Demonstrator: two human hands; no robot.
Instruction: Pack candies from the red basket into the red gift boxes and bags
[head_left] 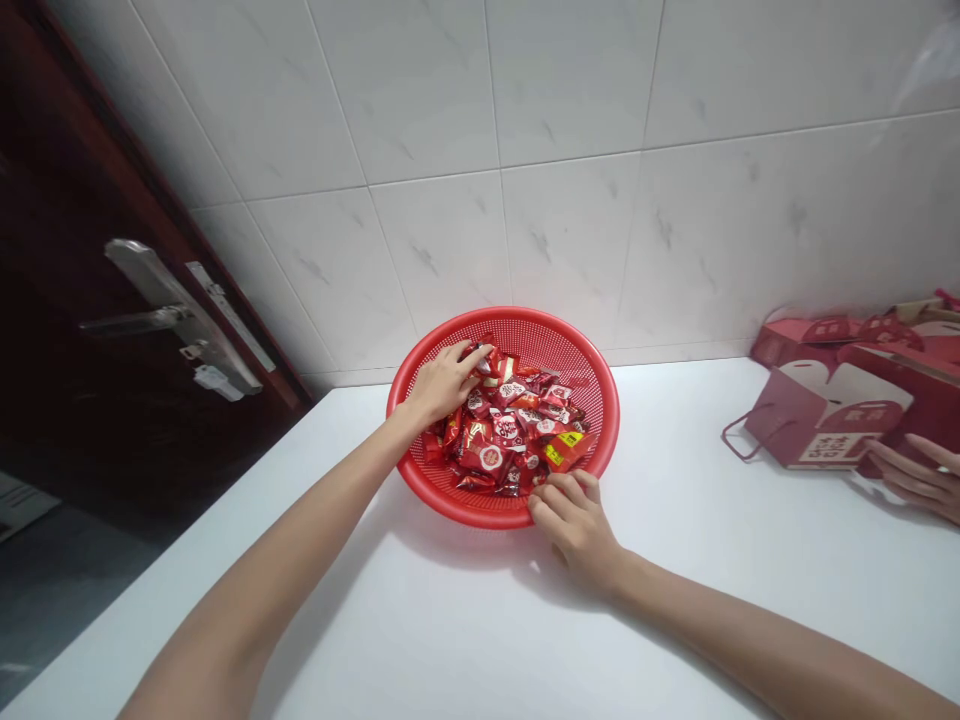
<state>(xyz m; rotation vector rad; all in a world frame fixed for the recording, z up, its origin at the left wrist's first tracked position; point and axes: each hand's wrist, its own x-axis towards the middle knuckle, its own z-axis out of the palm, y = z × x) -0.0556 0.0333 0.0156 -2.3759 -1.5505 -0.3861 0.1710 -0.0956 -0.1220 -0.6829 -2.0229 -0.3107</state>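
A round red plastic basket (pixel 609 410) with perforated walls stands on the white table, against the tiled wall. Inside lie many small wrapped candies (pixel 491 445), mostly red with white and gold print, one packet (pixel 566 448) showing a yellow patch. Over the left side of the pile is my left hand (pixel 448 382), its fingers stretched out and touching the red wrappers; nothing is seen lifted in it. My right hand (pixel 574 525) has its fingers bent over the basket's front right rim, with the thumb side hidden below.
Red paper gift boxes (pixel 829 425) are grouped at the table's right end, one with its top open and a cord handle. Another person's hand (pixel 926 480) is beside them. At left is a dark door with a metal handle (pixel 142 320), past the white table's (pixel 420 640) edge.
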